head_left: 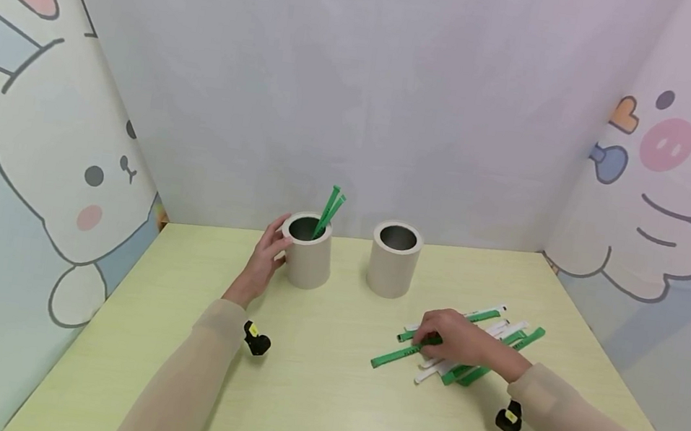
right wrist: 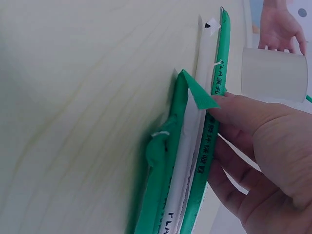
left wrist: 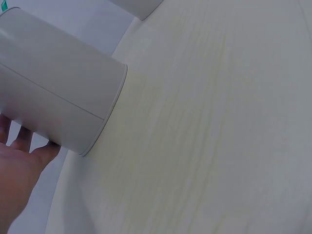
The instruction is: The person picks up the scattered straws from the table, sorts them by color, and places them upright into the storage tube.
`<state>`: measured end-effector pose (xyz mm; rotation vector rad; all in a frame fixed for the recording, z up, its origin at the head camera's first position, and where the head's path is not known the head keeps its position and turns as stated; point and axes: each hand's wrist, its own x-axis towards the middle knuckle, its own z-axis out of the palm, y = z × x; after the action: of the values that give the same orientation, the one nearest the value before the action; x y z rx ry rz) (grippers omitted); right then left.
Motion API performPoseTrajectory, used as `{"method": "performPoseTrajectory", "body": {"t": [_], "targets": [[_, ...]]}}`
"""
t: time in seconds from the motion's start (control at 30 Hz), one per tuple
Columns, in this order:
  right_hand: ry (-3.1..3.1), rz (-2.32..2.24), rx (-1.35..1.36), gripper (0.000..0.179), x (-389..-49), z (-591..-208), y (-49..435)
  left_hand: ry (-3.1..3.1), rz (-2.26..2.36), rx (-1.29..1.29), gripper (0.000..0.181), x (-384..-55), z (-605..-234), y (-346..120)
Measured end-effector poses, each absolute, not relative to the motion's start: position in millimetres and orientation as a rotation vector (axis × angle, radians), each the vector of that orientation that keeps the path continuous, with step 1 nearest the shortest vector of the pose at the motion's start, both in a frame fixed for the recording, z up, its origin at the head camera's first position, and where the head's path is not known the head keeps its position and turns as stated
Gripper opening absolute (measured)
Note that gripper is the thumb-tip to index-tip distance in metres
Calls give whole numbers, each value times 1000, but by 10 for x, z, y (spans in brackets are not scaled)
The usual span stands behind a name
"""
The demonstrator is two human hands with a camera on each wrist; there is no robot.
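My left hand point(head_left: 262, 263) rests against the left side of a beige cylindrical cup point(head_left: 307, 265), its fingers curved round the wall and the thumb at the rim. Two green wrapped straws point(head_left: 329, 212) stand tilted inside that cup. Over on the right, my right hand point(head_left: 457, 338) pinches a green wrapped straw point(right wrist: 207, 141) between thumb and fingers, low over the table. Beneath and beside this hand lies a loose pile of green and white wrapped straws point(head_left: 458, 374). A white wrapped straw point(right wrist: 195, 117) runs alongside the pinched one in the right wrist view.
A second beige cup point(head_left: 392, 269) with a dark interior stands upright to the right of the first. Both are near the back edge of the pale wood-look table point(head_left: 310, 385). A plain cloth point(head_left: 360, 101) hangs behind, with cartoon-printed panels point(head_left: 656, 249) at the sides.
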<state>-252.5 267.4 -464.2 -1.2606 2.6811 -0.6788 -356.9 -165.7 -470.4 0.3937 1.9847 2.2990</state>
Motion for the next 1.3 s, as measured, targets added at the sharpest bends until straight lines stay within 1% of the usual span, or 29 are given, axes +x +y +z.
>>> {"method": "performPoseTrajectory", "body": {"t": [0.27,0.43,0.63,0.73,0.97,1.13,1.3], "targets": [[2691,-791,-1301,15,-2594,-4477,2543,2004,2294,390,62,-3544,-4692,-1644],[2689,-950,-1249,15,-2659,-4391,2431,2026,2295,403,61,-3548,-4715,-1644],[2716,-1257,-1016,8,-2716,-4228,2206,2030,2293,407,62,-3546,-4712,-1647],[2719,-1405,-861,8,-2753,-4107,2053,2028,2295,410,62,-3544,-4711,-1647],[2485,-1920,-502,21,-2920,-3838,1680,2029,2294,404,62,-3523,-4704,-1648],[2336,-2188,-352,29,-3084,-3668,1432,2030,2300,402,60,-3528,-4718,-1652],[2173,-2453,-258,29,-3271,-3555,1194,2030,2299,413,61,-3537,-4722,-1656]]}}
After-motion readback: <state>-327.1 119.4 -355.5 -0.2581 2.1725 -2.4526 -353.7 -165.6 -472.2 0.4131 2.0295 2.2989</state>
